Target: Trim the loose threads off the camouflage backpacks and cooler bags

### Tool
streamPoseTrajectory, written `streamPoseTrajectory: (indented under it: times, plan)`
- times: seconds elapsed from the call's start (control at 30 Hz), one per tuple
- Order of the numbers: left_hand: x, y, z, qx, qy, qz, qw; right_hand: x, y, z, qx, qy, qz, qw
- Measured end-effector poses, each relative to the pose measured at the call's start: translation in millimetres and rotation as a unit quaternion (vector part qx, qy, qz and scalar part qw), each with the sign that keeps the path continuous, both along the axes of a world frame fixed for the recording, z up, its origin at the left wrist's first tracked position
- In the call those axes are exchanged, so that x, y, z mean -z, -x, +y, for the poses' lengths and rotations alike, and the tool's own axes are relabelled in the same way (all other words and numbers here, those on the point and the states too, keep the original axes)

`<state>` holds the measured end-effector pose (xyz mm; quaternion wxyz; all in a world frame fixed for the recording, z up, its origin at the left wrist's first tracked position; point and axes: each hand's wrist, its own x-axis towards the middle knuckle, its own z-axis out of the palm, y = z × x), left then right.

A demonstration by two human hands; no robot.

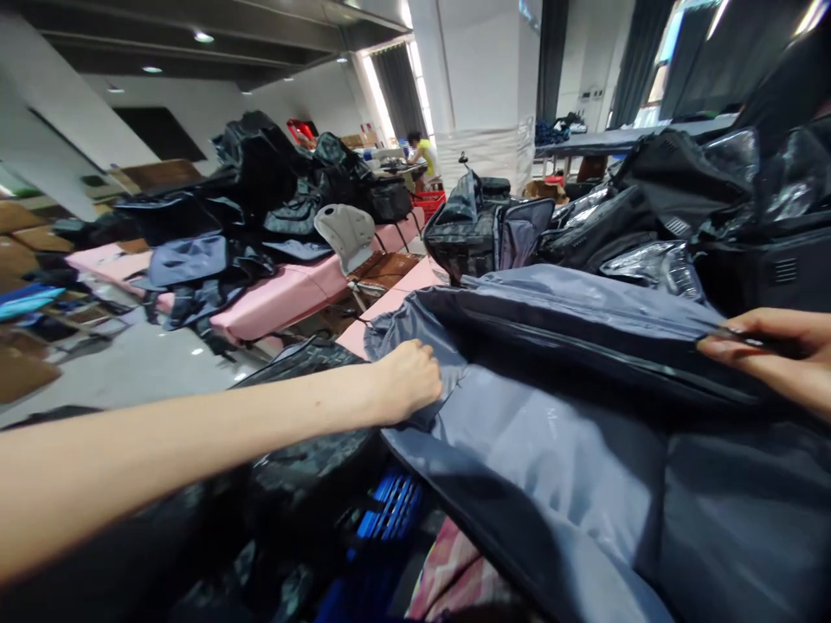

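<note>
A large open bag [545,415] with a grey-blue lining and black edges lies spread before me. My left hand [412,378] is closed in a fist on the lining at the bag's left side, bunching the fabric. At the opposite end, my right hand [779,346] pinches a small dark metal tool [750,338], which looks like thread snips, by the bag's upper edge. The palm side of the left fist is hidden.
Black bags [688,190] in shiny plastic are heaped at right. Below is a blue plastic crate [393,502]. Pink-covered tables [286,303] carry more bags, with a grey-backed chair [347,238] alongside. A person in yellow [427,160] sits farther back, near a white pillar [477,86].
</note>
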<state>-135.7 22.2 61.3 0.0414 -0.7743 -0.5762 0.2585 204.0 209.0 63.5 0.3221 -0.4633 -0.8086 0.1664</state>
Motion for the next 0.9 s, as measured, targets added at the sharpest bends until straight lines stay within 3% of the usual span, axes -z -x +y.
streamPoseTrajectory:
  times: [0.1,0.17,0.23,0.3,0.37,0.5,0.7,0.9]
  plan:
    - [-9.2,-10,16,0.078,-0.138,-0.067,0.985,-9.8,2,-5,-0.088,-0.026,-0.055,0.994]
    - [-15.6,-20,33,0.123,-0.297,-0.131,0.938,-19.3,7,-10,-0.098,-0.081,-0.106,0.986]
    - [-18.1,-29,51,0.163,-0.421,-0.187,0.873,-27.6,13,-17,-0.101,-0.138,-0.154,0.973]
    - [-16.1,-33,68,0.227,-0.461,-0.217,0.83,-32.8,20,-26,-0.109,-0.205,-0.188,0.954]
    - [-11.8,-31,80,0.312,-0.456,-0.21,0.807,-34.4,27,-35,-0.132,-0.277,-0.222,0.926]
    - [-8.0,-23,80,0.418,-0.46,-0.157,0.767,-27.4,43,-48,-0.181,-0.389,-0.296,0.854]
    - [-12.1,-30,70,0.447,-0.44,-0.132,0.767,-7.4,46,-52,-0.227,-0.508,-0.276,0.783]
    - [-11.4,-51,76,0.327,-0.427,-0.231,0.811,-5.1,44,-48,-0.219,-0.518,-0.267,0.783]
